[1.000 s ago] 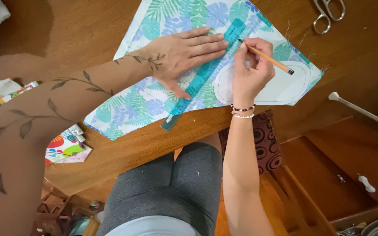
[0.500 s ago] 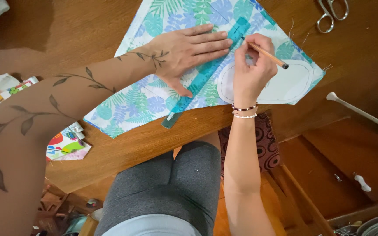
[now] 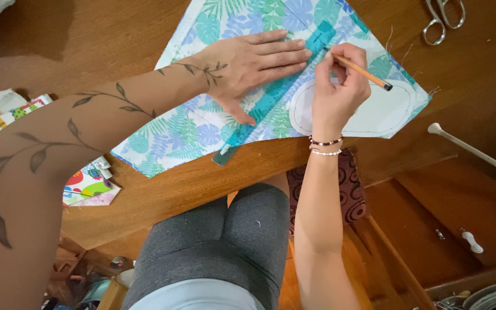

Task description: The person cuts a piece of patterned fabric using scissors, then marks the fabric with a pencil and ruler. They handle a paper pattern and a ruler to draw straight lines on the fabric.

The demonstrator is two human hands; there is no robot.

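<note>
the left hand (image 3: 254, 66) lies flat and open, fingers spread, pressing a long translucent teal plastic ruler (image 3: 276, 95) down onto a piece of cotton fabric printed with blue and green tropical leaves (image 3: 202, 123). the fabric lies spread on the brown wooden tabletop (image 3: 87, 51), and the ruler runs diagonally across it, its lower end reaching just past the fabric's near edge. the right hand (image 3: 337, 86) is closed around an orange pencil with a dark end (image 3: 360, 72), its tip at the ruler's upper edge. beneath that hand a white oval paper pattern piece (image 3: 386, 109) rests on the fabric. silver metal scissors (image 3: 443, 17) lie well apart at the tabletop's far right.
</note>
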